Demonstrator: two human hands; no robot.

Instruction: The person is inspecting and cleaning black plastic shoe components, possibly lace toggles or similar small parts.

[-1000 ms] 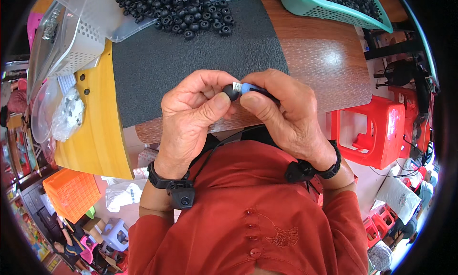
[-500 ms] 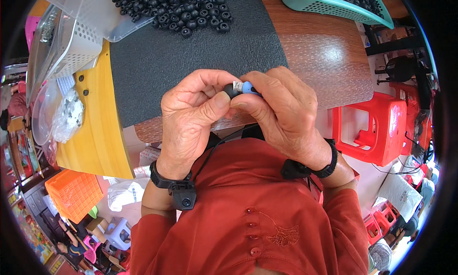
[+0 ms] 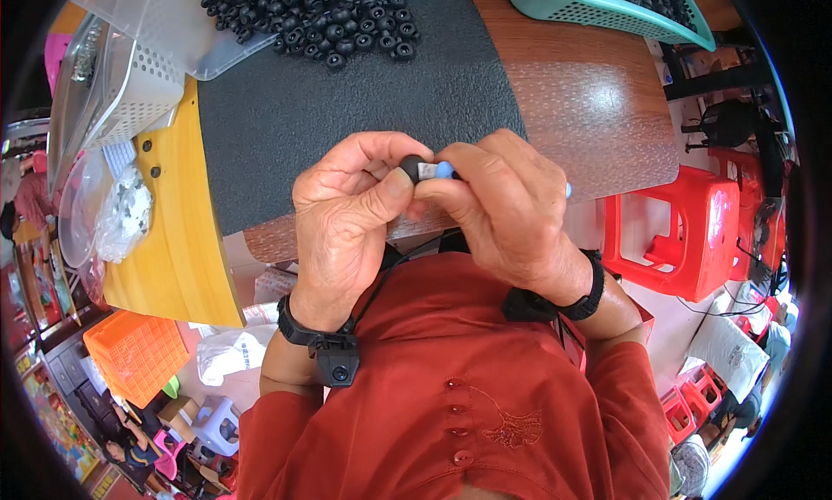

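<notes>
My left hand [image 3: 342,218] pinches a small round black part [image 3: 411,167] between thumb and fingertips. In my right hand [image 3: 511,210] is a slim blue-handled tool [image 3: 445,169], whose handle end shows beyond the hand's far side. Its short pale flat tip [image 3: 427,171] reaches the black part; whether it goes inside cannot be seen. Both hands meet in front of my chest, above the near edge of the table. Farther off, a heap of similar black parts [image 3: 334,28] lies on a dark grey mat [image 3: 355,101].
A clear plastic tray [image 3: 234,56] lies beside the heap, near a white perforated basket [image 3: 143,93]. At far right stands a green basket [image 3: 598,15] of black pieces. A plastic bag [image 3: 126,214] rests on the yellow board [image 3: 173,275]. Red stools [image 3: 667,240] stand to the right.
The black part has shifted slightly left, with more of the pale tip showing. My right hand has turned a little, and the tool's blue end now shows beyond it.
</notes>
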